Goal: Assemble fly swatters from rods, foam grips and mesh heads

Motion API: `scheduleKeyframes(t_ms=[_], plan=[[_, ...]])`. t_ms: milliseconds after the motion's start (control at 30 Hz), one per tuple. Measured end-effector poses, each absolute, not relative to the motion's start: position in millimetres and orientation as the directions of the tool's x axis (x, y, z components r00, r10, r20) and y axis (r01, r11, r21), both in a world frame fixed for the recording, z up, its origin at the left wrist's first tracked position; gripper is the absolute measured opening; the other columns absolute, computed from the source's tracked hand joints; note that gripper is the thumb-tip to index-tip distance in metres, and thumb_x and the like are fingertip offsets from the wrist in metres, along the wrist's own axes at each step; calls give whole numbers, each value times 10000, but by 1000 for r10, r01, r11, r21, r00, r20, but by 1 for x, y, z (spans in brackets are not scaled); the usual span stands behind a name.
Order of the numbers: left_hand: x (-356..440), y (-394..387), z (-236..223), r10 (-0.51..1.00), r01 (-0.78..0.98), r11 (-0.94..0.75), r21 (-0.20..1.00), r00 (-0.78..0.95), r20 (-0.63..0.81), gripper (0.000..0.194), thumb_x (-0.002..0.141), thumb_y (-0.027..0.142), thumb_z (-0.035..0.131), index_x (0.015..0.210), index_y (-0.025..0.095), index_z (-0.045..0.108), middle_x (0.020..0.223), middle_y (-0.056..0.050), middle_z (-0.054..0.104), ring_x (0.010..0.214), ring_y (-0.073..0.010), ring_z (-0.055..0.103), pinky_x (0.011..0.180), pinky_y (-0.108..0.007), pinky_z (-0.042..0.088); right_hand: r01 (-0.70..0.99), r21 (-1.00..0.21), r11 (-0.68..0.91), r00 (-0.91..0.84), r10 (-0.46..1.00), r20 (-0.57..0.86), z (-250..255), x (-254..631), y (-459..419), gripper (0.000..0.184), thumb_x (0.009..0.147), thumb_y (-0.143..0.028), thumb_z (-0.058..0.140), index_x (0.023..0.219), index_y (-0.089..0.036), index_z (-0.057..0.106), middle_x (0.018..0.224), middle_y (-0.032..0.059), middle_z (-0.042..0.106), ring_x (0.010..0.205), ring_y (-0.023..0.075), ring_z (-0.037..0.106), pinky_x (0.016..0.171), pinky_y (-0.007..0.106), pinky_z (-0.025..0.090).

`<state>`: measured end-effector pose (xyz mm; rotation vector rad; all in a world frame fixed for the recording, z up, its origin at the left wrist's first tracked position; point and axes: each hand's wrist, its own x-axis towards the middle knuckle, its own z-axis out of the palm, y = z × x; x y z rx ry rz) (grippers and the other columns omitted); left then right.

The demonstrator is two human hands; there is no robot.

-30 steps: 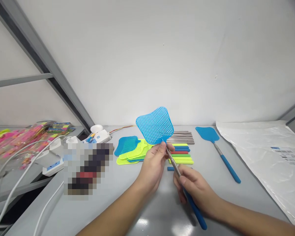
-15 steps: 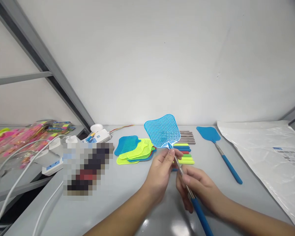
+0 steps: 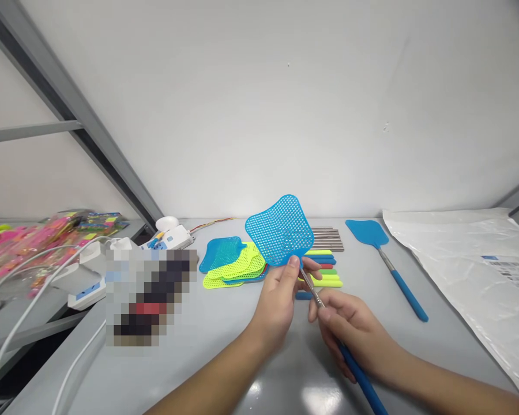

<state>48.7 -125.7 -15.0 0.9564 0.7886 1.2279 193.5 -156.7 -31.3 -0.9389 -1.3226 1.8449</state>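
My left hand [image 3: 277, 305] pinches the neck of a blue plastic fly swatter [image 3: 279, 230], just below its square mesh head. My right hand [image 3: 354, 334] is shut around the swatter's thin metal shaft [image 3: 312, 288] where it meets the blue handle [image 3: 361, 374]. The handle's end runs out of view at the bottom edge. Behind the hands lie a stack of blue and yellow-green swatter heads [image 3: 236, 265], a pile of coloured handle sleeves [image 3: 324, 268] and a row of metal rods [image 3: 328, 238], which the swatter partly hides.
A finished blue swatter [image 3: 378, 234] lies to the right on the grey table [image 3: 225, 340], beside a large plastic bag [image 3: 454, 276]. Pink packages [image 3: 34, 253], white plastic devices [image 3: 170, 237], white cables [image 3: 26, 300] and a pixelated patch [image 3: 151, 297] occupy the left.
The swatter head has swung left and turned its mesh more toward me. The handle has swung further right, and both hands have shifted only slightly.
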Motion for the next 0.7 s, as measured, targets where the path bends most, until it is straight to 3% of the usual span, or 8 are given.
scheduleKeyframes(t_ms=[167, 267, 367, 500, 700], plan=[[50, -129, -15, 966, -414, 73, 907, 255, 38, 330, 935, 444, 453, 863, 180, 637, 784, -25, 584, 575, -103, 505, 625, -256, 437, -98, -970, -222, -493, 858, -147, -26, 195, -152, 298, 902, -481, 494, 828, -192, 506, 427, -88, 468, 287, 59, 379, 304, 153, 294], [50, -132, -15, 952, -388, 90, 917, 303, 35, 282, 939, 411, 464, 899, 188, 633, 733, -16, 561, 606, -111, 501, 645, -252, 425, -121, -968, -221, -479, 867, -138, -26, 196, -148, 289, 899, -471, 506, 813, -195, 500, 425, -90, 468, 275, 67, 381, 283, 160, 299], [49, -132, -14, 960, -368, 43, 929, 273, 64, 270, 922, 400, 499, 858, 182, 646, 860, -49, 598, 688, -138, 533, 709, -281, 441, -139, -961, -240, -499, 855, -142, -26, 196, -147, 285, 895, -465, 517, 805, -196, 489, 427, -94, 459, 275, 68, 389, 281, 158, 299], [41, -123, -11, 980, -339, -89, 936, 141, 144, 267, 909, 374, 529, 787, 174, 656, 933, -74, 612, 898, -194, 552, 840, -309, 429, -157, -949, -272, -540, 828, -148, -27, 194, -150, 313, 897, -477, 512, 760, -200, 459, 434, -96, 454, 281, 59, 390, 301, 159, 312], [20, -103, 3, 970, -467, -233, 853, -175, 169, 221, 888, 368, 570, 798, 186, 658, 942, -39, 606, 768, -134, 528, 768, -271, 439, -10, -959, -283, -591, 775, -223, -28, 194, -157, 332, 895, -489, 517, 741, -200, 460, 416, -101, 440, 296, 51, 388, 329, 155, 299]])
